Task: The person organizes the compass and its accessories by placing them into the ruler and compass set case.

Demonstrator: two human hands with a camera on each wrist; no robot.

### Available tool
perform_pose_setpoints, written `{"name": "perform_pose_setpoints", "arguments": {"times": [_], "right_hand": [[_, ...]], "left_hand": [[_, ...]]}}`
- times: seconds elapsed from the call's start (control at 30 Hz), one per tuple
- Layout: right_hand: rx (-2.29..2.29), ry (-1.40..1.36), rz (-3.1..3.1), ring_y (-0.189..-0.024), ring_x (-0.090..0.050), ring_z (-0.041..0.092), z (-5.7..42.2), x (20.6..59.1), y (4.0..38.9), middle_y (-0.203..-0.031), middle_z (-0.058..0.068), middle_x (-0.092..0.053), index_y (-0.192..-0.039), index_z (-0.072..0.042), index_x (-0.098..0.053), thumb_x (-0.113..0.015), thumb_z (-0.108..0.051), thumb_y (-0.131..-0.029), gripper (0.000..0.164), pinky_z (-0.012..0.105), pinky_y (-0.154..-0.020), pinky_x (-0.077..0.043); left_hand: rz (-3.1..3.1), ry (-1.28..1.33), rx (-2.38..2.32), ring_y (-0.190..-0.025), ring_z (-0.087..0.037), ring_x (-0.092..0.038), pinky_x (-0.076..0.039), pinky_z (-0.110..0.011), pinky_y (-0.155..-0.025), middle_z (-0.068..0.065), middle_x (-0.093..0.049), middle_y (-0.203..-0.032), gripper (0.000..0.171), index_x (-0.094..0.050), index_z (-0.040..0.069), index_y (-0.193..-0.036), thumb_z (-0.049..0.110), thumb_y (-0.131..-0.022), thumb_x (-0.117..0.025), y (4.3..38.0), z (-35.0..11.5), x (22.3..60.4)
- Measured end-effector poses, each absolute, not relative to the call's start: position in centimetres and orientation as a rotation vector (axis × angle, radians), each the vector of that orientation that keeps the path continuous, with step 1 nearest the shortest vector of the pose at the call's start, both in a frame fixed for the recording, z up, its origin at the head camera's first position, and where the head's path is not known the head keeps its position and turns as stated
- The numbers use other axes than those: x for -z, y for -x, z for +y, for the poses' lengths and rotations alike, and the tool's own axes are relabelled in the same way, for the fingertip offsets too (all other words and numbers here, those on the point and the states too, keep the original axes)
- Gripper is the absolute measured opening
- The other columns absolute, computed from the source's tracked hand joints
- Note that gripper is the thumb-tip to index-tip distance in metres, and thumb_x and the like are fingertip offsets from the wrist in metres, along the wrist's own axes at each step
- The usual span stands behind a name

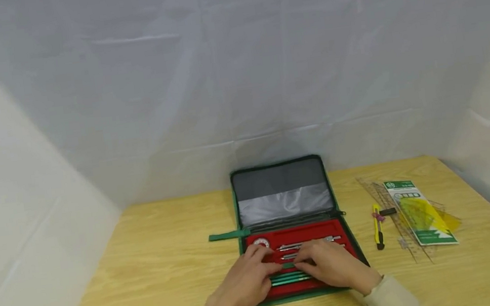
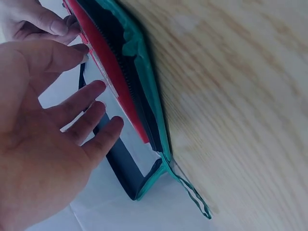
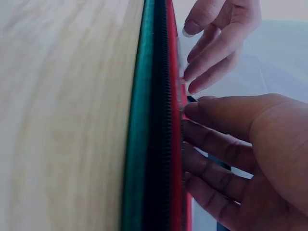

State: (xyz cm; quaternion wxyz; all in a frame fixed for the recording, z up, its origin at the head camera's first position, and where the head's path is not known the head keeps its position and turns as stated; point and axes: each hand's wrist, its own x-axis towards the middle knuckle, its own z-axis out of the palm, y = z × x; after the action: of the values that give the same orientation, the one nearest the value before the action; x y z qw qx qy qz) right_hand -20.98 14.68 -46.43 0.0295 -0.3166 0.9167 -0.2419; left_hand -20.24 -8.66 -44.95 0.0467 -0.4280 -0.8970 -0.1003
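Observation:
A green zip case (image 1: 308, 296) lies unfolded, its lid leaning back and a red tray (image 1: 309, 230) in its base. The tray holds a white round dial (image 1: 261, 243), silver compasses (image 1: 306, 243) and several green pencils (image 1: 290, 279). My left hand (image 1: 244, 278) reaches over the tray's left side, fingers spread and loosely extended in the left wrist view. From the right, my right hand (image 1: 332, 262) rests its fingertips on the tray. A short green piece (image 1: 288, 265) shows between the two hands, its ends hidden under the fingers.
Right of the case lie a yellow utility knife (image 1: 378, 233), a dark small block (image 1: 388, 212), transparent rulers (image 1: 402, 236) and a green-and-white packet (image 1: 434, 237) with yellow set squares (image 1: 422, 215). A green strap (image 1: 223, 236) sticks out leftward. White sheeting (image 1: 253, 70) walls in the table.

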Motion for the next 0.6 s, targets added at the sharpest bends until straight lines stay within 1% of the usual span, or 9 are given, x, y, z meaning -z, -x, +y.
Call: {"name": "perform_pose_setpoints", "arguments": {"times": [0.13, 0.3, 0.5, 0.6], "right_hand": [[0.764, 0.976, 2.793, -0.081, -0.052, -0.001, 15.1, 46.3, 21.1, -0.092, -0.017, -0.059, -0.095, -0.031, -0.065, -0.052, -0.038, -0.089, 0.016, 0.027, -0.073, -0.048], [0.804, 0.937, 2.8, -0.083, -0.052, -0.001, 16.2, 46.1, 21.0, -0.096, -0.017, -0.058, -0.1, -0.031, -0.064, -0.051, -0.039, -0.09, 0.019, 0.027, -0.072, -0.048], [0.77, 0.889, 2.911, -0.084, -0.052, -0.001, 17.8, 45.9, 21.2, -0.095, -0.019, -0.057, -0.099, -0.032, -0.064, -0.05, -0.039, -0.09, 0.017, 0.028, -0.073, -0.047], [0.786, 0.886, 2.927, -0.085, -0.052, 0.0, 18.5, 45.9, 21.4, -0.096, -0.017, -0.058, -0.1, -0.03, -0.064, -0.051, -0.036, -0.091, 0.017, 0.027, -0.072, -0.048]], "left_hand": [[-2.745, 1.292, 0.353, -0.114, -0.018, -0.04, -0.039, -0.034, -0.095, -0.003, -0.054, -0.12, 0.035, -0.065, 0.023, -0.107, 0.008, -0.082, -0.046, 20.5, -8.6, 44.8], [-2.764, 1.274, 0.427, -0.115, -0.018, -0.041, -0.039, -0.036, -0.095, -0.002, -0.052, -0.127, 0.035, -0.06, 0.021, -0.115, 0.01, -0.084, -0.047, 20.9, -8.6, 45.2], [-2.785, 1.272, 0.467, -0.114, -0.018, -0.043, -0.04, -0.037, -0.093, -0.004, -0.051, -0.127, 0.037, -0.054, 0.02, -0.123, 0.015, -0.087, -0.048, 21.4, -8.4, 45.3], [-2.806, 1.263, 0.475, -0.113, -0.018, -0.044, -0.04, -0.037, -0.093, -0.004, -0.051, -0.127, 0.037, -0.053, 0.02, -0.125, 0.017, -0.088, -0.048, 21.6, -8.3, 45.2]]}}
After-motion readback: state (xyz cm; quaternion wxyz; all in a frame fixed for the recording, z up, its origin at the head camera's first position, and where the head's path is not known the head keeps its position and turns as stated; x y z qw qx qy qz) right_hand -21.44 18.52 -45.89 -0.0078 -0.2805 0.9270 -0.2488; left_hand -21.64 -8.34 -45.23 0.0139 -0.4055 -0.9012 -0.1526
